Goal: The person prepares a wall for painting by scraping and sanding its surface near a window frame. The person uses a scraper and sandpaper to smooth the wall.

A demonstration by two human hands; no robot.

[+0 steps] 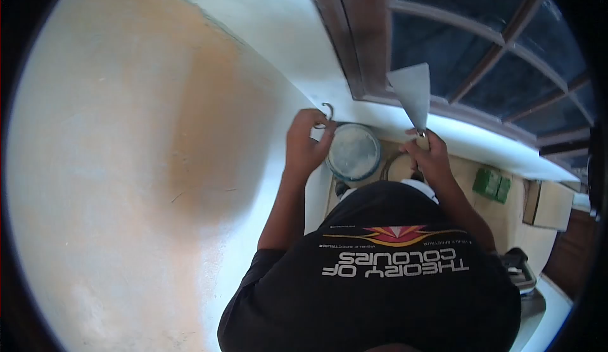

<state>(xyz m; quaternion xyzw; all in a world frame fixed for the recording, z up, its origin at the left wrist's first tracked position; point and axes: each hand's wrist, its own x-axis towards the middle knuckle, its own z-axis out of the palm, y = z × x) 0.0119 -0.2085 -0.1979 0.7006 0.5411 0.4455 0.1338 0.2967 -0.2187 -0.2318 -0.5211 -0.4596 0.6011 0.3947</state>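
Observation:
My right hand (430,154) is wrapped round the handle of a putty knife (413,95), whose wide, light blade points up in front of the window. My left hand (308,138) is raised near the wall corner, thumb and fingers pinched on a small dark curved hook (328,110). Just right of that hand, lower down, stands a round bucket (353,152) with a pale, whitish top and a blue rim. The lower end of the hook is hidden by my fingers.
A plastered wall (126,162) with brownish patches fills the left side. A brown-framed window (468,42) is at the upper right. On the tiled floor (459,181) lies a green object (491,185), with a box (548,205) farther right.

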